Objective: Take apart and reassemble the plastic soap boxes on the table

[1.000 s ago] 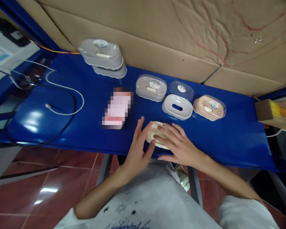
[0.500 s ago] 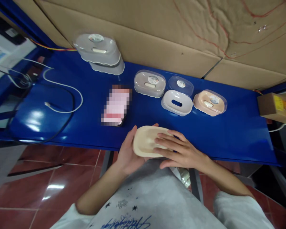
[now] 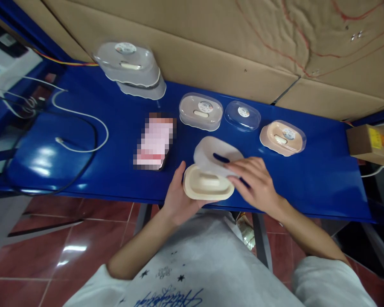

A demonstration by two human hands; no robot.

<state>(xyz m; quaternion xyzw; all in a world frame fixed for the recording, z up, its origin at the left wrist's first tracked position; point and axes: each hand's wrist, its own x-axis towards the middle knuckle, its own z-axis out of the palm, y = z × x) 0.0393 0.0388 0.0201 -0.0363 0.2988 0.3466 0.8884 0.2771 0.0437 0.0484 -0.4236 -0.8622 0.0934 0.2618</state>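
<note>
My left hand [image 3: 179, 196] is wrapped round a cream oval tray [image 3: 209, 192] with a raised bar in its middle, held level over the table's front edge. Pinched in my right hand [image 3: 256, 181] is a white oval soap-dish-like shell [image 3: 208, 151] with a slot in it. This shell hangs tilted just above the cream tray and covers its far side; I cannot tell whether the two touch. Beyond them lies a clear plastic lid [image 3: 242, 116] with a round sticker. A lidded greyish dish [image 3: 201, 113] stands left of it, a lidded peach dish [image 3: 283, 138] to the right.
A stack of lidded grey dishes [image 3: 131, 70] stands at the back left against the cardboard wall [image 3: 185, 55]. A blurred-out phone-like object [image 3: 155, 143] lies on the blue table [image 3: 192, 140]. Cables [image 3: 105, 128] run across the left. A cardboard box [image 3: 365, 145] sits at the right edge.
My right hand has left the cream tray, taken the white shell from the table and brought it over the tray. My left hand still holds the tray, now tilted a little differently.
</note>
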